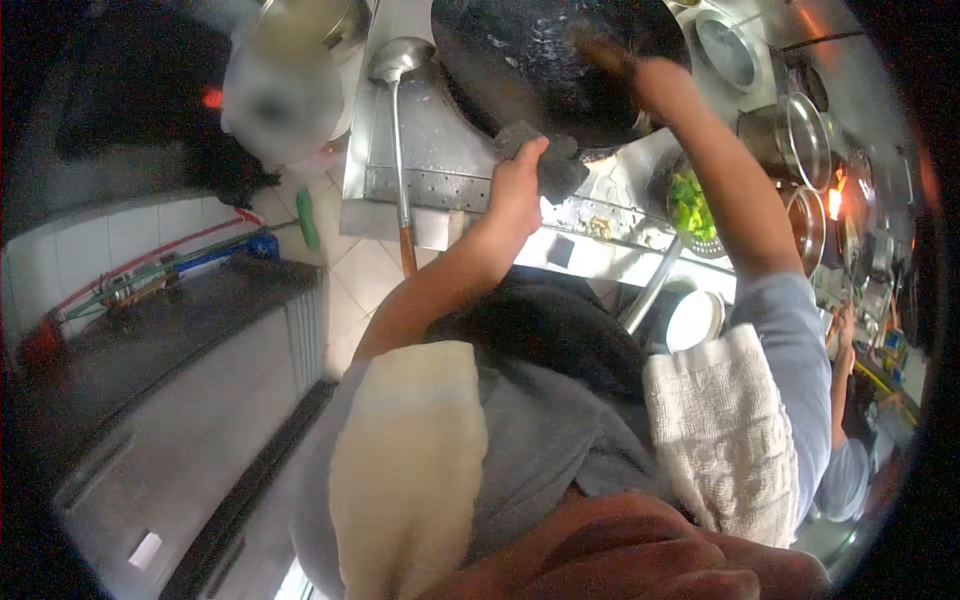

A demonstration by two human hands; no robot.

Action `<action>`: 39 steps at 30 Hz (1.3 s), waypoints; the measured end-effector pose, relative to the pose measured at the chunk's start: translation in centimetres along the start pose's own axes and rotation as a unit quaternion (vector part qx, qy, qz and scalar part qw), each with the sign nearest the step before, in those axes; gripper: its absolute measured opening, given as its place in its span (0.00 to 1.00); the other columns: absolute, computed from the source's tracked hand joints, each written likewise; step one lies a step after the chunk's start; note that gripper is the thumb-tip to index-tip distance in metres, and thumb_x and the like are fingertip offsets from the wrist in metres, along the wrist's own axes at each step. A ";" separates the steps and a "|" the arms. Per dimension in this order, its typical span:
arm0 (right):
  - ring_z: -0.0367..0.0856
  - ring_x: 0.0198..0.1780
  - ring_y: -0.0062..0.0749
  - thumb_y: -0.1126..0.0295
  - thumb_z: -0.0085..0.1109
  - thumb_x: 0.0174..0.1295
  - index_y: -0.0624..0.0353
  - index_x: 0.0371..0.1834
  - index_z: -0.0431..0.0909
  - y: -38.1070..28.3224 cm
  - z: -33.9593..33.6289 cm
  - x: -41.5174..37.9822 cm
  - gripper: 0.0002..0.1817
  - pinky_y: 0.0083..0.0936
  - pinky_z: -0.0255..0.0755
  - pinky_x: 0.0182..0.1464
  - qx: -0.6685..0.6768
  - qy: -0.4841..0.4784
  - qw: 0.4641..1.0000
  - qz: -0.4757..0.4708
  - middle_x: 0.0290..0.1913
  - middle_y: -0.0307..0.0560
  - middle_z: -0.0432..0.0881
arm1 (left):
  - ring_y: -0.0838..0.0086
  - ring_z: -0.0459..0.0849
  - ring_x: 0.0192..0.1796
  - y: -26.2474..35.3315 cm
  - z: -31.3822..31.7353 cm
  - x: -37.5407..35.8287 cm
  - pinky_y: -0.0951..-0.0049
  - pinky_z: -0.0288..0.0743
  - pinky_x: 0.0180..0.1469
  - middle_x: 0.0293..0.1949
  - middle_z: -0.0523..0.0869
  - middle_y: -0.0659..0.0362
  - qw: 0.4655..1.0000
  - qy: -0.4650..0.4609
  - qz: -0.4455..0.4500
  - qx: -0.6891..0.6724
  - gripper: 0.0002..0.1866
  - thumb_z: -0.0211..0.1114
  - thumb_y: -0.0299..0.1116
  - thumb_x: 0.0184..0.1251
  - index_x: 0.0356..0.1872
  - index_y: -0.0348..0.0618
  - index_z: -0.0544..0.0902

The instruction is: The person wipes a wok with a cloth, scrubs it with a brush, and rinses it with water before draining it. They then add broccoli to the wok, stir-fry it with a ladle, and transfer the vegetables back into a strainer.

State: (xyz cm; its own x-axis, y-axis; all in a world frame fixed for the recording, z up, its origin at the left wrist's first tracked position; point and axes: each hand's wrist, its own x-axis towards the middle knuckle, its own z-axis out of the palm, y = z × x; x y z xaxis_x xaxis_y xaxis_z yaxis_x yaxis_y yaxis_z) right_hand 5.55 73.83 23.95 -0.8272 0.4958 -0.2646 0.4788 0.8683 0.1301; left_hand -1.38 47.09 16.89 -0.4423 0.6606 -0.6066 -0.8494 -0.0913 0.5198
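Note:
A large black wok sits on the steel stove at the top centre. My left hand is closed on a dark folded cloth at the wok's near rim. Over the wok's right side is my right hand, closed round a brown brush-like tool, which is blurred by motion and reaches into the wok. The wok's inside looks dark and wet. To the right of the wok, below my right forearm, a perforated strainer holds chopped green vegetables.
A long-handled ladle lies left of the wok. Metal pots and a flame are at the right. A white bowl stands near my waist. A co-worker's arm shows at far right. A steel counter is at left.

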 end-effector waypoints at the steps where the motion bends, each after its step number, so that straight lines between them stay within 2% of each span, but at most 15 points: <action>1: 0.87 0.42 0.54 0.68 0.50 0.65 0.51 0.56 0.78 0.6 1.3 3.8 0.17 0.46 0.82 0.42 0.018 0.052 0.998 0.038 0.40 0.59 0.86 | 0.61 0.87 0.47 0.2 0.5 -0.9 0.59 0.82 0.54 0.46 0.87 0.53 0.999 0.034 0.001 -0.016 0.16 0.63 0.36 0.69 0.50 0.35 0.79; 4: 0.86 0.49 0.52 0.66 0.46 0.68 0.56 0.56 0.76 -4.5 0.6 10.0 0.17 0.45 0.81 0.50 0.105 0.090 0.980 0.143 0.47 0.60 0.85 | 0.65 0.87 0.46 1.6 1.3 -2.6 0.64 0.82 0.51 0.46 0.87 0.54 0.999 0.052 0.003 -0.001 0.13 0.64 0.35 0.68 0.47 0.37 0.80; 6: 0.85 0.51 0.54 0.63 0.49 0.66 0.55 0.50 0.82 -7.5 1.5 10.1 0.16 0.47 0.80 0.51 0.137 0.049 0.983 0.115 0.49 0.60 0.85 | 0.67 0.87 0.46 1.5 0.6 -2.1 0.64 0.81 0.51 0.46 0.87 0.55 1.000 0.020 0.000 -0.004 0.12 0.64 0.34 0.68 0.47 0.38 0.80; 8: 0.84 0.50 0.55 0.60 0.56 0.63 0.46 0.65 0.73 -8.4 0.8 6.9 0.25 0.47 0.78 0.52 0.123 -0.040 0.991 0.017 0.44 0.62 0.85 | 0.67 0.87 0.46 2.5 1.4 -2.8 0.65 0.81 0.51 0.46 0.87 0.56 1.000 0.019 -0.010 -0.002 0.12 0.64 0.34 0.68 0.47 0.39 0.80; 10: 0.84 0.49 0.55 0.62 0.59 0.60 0.49 0.57 0.81 -6.4 -0.2 1.7 0.21 0.45 0.78 0.53 0.111 -0.130 0.983 -0.060 0.44 0.61 0.85 | 0.67 0.87 0.46 2.8 2.1 -3.3 0.65 0.81 0.51 0.46 0.87 0.56 1.000 0.016 -0.024 -0.001 0.12 0.63 0.34 0.69 0.48 0.39 0.80; 12: 0.84 0.48 0.54 0.63 0.60 0.58 0.48 0.57 0.81 -4.5 -4.9 -3.6 0.21 0.45 0.78 0.52 0.076 -0.143 0.987 -0.002 0.44 0.59 0.85 | 0.71 0.86 0.43 2.8 2.3 -3.3 0.71 0.78 0.47 0.43 0.87 0.56 0.999 0.015 -0.023 -0.030 0.15 0.66 0.35 0.66 0.46 0.32 0.82; 14: 0.85 0.48 0.51 0.63 0.61 0.57 0.43 0.69 0.68 1.2 -1.6 -1.3 0.32 0.45 0.79 0.48 -0.064 -0.176 0.980 0.069 0.42 0.57 0.86 | 0.71 0.86 0.43 3.6 3.0 -4.0 0.71 0.78 0.46 0.43 0.87 0.56 0.999 0.030 -0.038 -0.021 0.15 0.66 0.35 0.66 0.46 0.33 0.82; 17: 0.86 0.46 0.53 0.67 0.51 0.65 0.48 0.71 0.64 5.2 1.2 2.8 0.28 0.44 0.82 0.44 -0.048 0.126 0.988 0.072 0.44 0.60 0.83 | 0.71 0.86 0.43 3.5 3.1 -4.1 0.71 0.78 0.46 0.43 0.87 0.56 0.997 0.057 -0.060 0.006 0.15 0.65 0.36 0.67 0.46 0.34 0.82; 20: 0.86 0.44 0.56 0.69 0.45 0.67 0.48 0.75 0.58 0.9 3.6 5.2 0.30 0.48 0.83 0.40 -0.026 0.081 0.977 0.198 0.45 0.62 0.82 | 0.70 0.86 0.45 3.1 2.7 -3.9 0.70 0.79 0.49 0.46 0.87 0.57 0.994 0.070 -0.085 0.021 0.14 0.65 0.36 0.67 0.47 0.37 0.81; 26: 0.87 0.39 0.54 0.66 0.57 0.59 0.48 0.67 0.69 -1.2 0.6 -2.8 0.29 0.46 0.81 0.42 0.022 -0.117 0.992 0.046 0.40 0.60 0.86 | 0.68 0.87 0.46 3.0 2.4 -3.5 0.68 0.80 0.51 0.46 0.87 0.57 0.997 0.041 -0.060 0.013 0.13 0.64 0.36 0.68 0.46 0.39 0.82; 29: 0.86 0.44 0.53 0.66 0.60 0.57 0.50 0.57 0.80 -1.2 -0.5 1.1 0.21 0.46 0.80 0.47 0.117 0.011 0.978 0.173 0.44 0.59 0.86 | 0.71 0.85 0.43 2.5 1.2 -2.5 0.70 0.78 0.47 0.44 0.87 0.57 0.994 0.078 -0.070 0.041 0.14 0.65 0.37 0.66 0.44 0.37 0.83; 31: 0.85 0.47 0.54 0.65 0.61 0.57 0.48 0.56 0.80 0.4 7.2 10.7 0.21 0.46 0.79 0.49 0.084 0.039 0.992 0.089 0.46 0.60 0.85 | 0.73 0.83 0.41 2.4 1.0 -2.1 0.73 0.75 0.43 0.43 0.86 0.58 0.992 0.095 -0.074 0.047 0.15 0.67 0.38 0.63 0.42 0.35 0.84; 33: 0.86 0.46 0.54 0.59 0.59 0.61 0.56 0.54 0.81 -6.3 2.1 11.0 0.21 0.47 0.80 0.50 0.143 0.050 0.986 0.076 0.45 0.59 0.86 | 0.72 0.83 0.41 2.6 0.9 -2.4 0.72 0.75 0.43 0.40 0.86 0.58 0.998 0.033 -0.062 -0.007 0.13 0.67 0.37 0.63 0.41 0.36 0.84; 35: 0.85 0.47 0.54 0.60 0.61 0.59 0.38 0.75 0.63 -10.8 0.4 9.8 0.37 0.43 0.78 0.52 0.202 0.046 0.977 0.041 0.46 0.62 0.84 | 0.72 0.83 0.40 2.6 0.7 -2.0 0.72 0.75 0.43 0.39 0.86 0.58 0.998 0.041 -0.041 -0.019 0.12 0.67 0.36 0.62 0.40 0.37 0.85; 39: 0.84 0.45 0.57 0.59 0.62 0.58 0.36 0.77 0.60 -9.1 -4.4 2.0 0.40 0.44 0.76 0.51 0.229 -0.071 0.965 -0.107 0.43 0.65 0.84 | 0.71 0.83 0.41 2.2 0.4 -0.8 0.71 0.76 0.44 0.40 0.86 0.57 0.999 0.031 -0.030 0.002 0.12 0.67 0.34 0.61 0.40 0.35 0.84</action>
State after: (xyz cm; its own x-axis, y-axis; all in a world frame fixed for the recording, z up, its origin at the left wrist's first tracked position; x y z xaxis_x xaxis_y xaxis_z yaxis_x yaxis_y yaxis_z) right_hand -1.74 66.94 26.44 -0.8880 0.2708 -0.3716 0.4090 0.8345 -0.3692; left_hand -2.78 46.65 18.82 -0.4084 0.6172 -0.6725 -0.8735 -0.0503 0.4842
